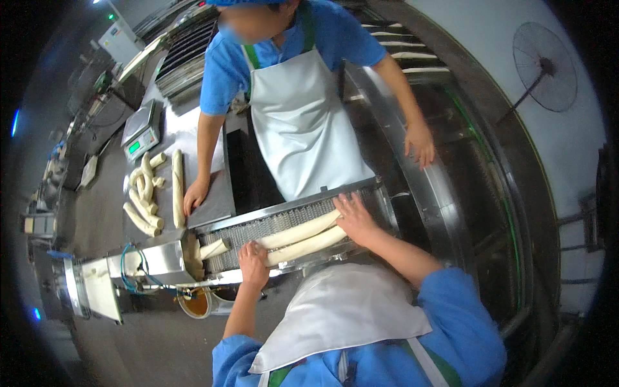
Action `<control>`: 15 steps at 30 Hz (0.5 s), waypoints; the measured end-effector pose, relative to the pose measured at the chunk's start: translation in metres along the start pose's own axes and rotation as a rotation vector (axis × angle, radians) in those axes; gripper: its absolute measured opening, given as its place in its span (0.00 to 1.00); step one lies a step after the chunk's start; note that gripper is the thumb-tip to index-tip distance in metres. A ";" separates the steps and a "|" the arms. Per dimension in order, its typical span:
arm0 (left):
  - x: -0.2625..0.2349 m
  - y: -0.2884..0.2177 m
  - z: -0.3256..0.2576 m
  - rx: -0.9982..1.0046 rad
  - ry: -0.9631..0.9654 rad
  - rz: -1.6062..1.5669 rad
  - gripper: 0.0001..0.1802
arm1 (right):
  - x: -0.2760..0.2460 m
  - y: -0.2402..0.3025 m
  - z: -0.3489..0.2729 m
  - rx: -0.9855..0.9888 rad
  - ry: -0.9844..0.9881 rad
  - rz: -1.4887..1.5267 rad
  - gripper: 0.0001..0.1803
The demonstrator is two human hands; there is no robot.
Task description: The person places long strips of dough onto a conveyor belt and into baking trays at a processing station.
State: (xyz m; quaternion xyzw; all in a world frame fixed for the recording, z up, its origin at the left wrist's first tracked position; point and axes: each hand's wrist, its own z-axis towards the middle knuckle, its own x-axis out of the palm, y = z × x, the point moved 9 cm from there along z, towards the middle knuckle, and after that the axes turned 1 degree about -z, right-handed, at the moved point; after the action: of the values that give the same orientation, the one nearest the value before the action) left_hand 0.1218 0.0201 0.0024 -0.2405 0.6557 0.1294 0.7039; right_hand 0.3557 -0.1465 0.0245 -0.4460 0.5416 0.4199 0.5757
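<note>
Two long pale dough strips (300,231) lie side by side along a metal mesh conveyor (277,222) in front of me. At their left ends, my left hand (253,264) has its fingers closed round the dough. My right hand (354,218) rests over the right ends with its fingers spread, the fingertips reaching past the farther strip. A shorter dough piece (214,249) lies on the belt left of my left hand, by the outlet of a metal machine housing (158,263). My palms hide the strips' ends.
Across the conveyor a co-worker in a white apron (303,122) leans one hand on a steel table (216,193). Several dough rolls (143,193) and a scale (140,129) are on that table. A bucket of amber liquid (195,303) stands below the conveyor. Curved metal rails (445,200) run at right.
</note>
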 end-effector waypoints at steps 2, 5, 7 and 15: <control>-0.004 -0.021 0.014 0.057 0.026 -0.002 0.18 | 0.012 -0.003 -0.007 -0.126 0.098 -0.053 0.11; 0.028 -0.023 0.021 0.092 0.221 -0.024 0.20 | 0.032 -0.014 -0.008 -0.078 0.369 -0.059 0.17; 0.027 -0.042 0.031 0.112 0.397 0.045 0.21 | 0.033 -0.025 -0.008 -0.039 0.409 -0.042 0.23; 0.032 -0.094 0.046 0.285 0.384 0.101 0.25 | 0.030 -0.063 -0.040 0.199 0.516 -0.001 0.22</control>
State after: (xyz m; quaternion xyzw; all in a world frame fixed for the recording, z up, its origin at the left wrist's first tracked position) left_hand 0.2118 -0.0408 -0.0124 -0.1258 0.8004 0.0223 0.5857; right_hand 0.4079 -0.2012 -0.0021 -0.4798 0.7086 0.2369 0.4600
